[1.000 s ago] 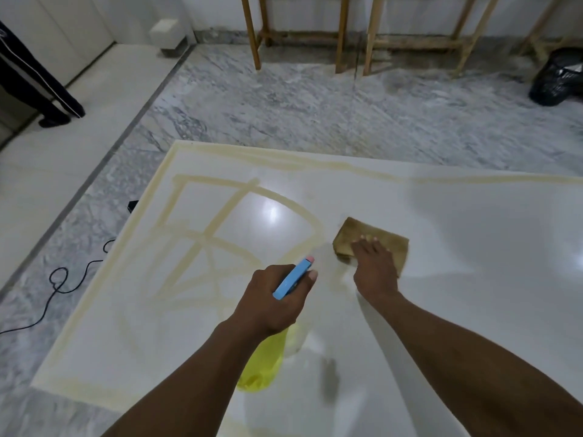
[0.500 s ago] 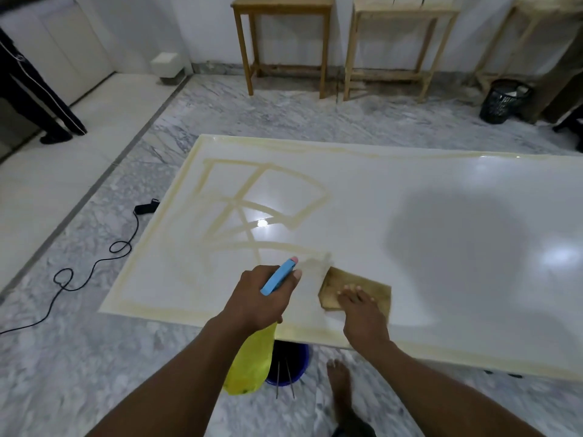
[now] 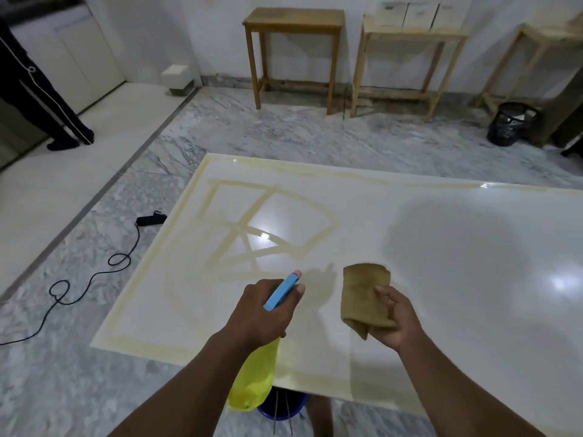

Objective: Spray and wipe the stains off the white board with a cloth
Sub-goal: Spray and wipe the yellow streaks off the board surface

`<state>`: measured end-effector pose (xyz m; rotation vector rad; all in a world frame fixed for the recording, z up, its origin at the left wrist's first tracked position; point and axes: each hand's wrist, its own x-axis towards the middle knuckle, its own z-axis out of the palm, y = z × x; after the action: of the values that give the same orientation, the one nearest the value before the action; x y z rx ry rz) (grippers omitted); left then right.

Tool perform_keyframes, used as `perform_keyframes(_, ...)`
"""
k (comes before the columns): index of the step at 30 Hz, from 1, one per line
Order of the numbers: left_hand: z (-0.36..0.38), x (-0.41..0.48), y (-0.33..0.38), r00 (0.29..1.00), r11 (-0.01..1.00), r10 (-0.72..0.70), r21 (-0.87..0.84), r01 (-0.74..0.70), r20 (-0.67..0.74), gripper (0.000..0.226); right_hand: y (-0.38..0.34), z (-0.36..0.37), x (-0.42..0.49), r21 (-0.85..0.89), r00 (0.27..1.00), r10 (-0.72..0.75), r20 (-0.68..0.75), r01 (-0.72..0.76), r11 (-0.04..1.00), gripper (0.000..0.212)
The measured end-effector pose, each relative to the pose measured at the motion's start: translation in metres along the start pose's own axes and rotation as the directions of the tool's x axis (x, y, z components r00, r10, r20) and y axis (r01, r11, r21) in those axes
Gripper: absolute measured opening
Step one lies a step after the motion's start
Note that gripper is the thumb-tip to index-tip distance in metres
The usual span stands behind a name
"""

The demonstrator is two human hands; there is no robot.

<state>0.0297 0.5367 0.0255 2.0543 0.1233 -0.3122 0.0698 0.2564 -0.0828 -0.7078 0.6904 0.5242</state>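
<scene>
We look down at a large white board lying flat, raised above a grey marble floor. Our left hand wraps its fingers round the neck of a spray bottle. The bottle's yellow body hangs below the hand, and its blue head points across the board. Our right hand pinches a folded brown cloth between thumb and fingers, holding it over the board just beside the bottle's nozzle.

Yellowish stains trace a border and crossing lines over the board's left half; the right half is glossy white. The board's near edge runs just ahead of us. A blue bucket stands on the floor partly under that edge, beside a bare foot.

To the left, a black cable loops across open floor. Beyond the far edge, bare floor stretches to wooden tables against the wall and a black mesh bin. A person's dark trouser legs stand far left. Boxes on one table carry marks too blurred to read.
</scene>
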Motion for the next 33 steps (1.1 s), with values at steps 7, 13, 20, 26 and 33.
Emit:
perform_keyframes(7,-0.009,0.087,0.03,0.998,0.999,-0.032,-0.004,0.032,-0.061,0.041,-0.108,0.066,0.084,-0.336,0.999,0.032,0.006,-0.029,0.941,0.035)
perform_keyframes(13,-0.016,0.135,0.041,0.997,0.999,-0.032,0.014,0.033,-0.074,0.043,-0.219,0.156,0.175,-0.986,0.927,-0.338,0.164,0.147,-0.075,0.038)
perform_keyframes(20,-0.015,0.15,0.025,0.995,0.993,-0.075,0.089,0.081,-0.065,0.047,-0.177,0.156,0.243,-0.804,0.898,-0.347,0.27,0.012,-0.594,0.048)
perform_keyframes(26,-0.019,0.132,0.01,0.991,0.989,-0.111,0.086,0.117,-0.07,0.047,-0.091,0.125,0.224,-0.678,0.861,-0.418,0.288,-0.125,-0.724,0.048)
perform_keyframes(33,-0.025,0.079,0.005,0.994,0.993,-0.09,0.068,0.093,-0.057,0.041,-0.007,0.078,0.144,-0.648,0.849,-0.38,0.367,-0.06,-0.76,0.052)
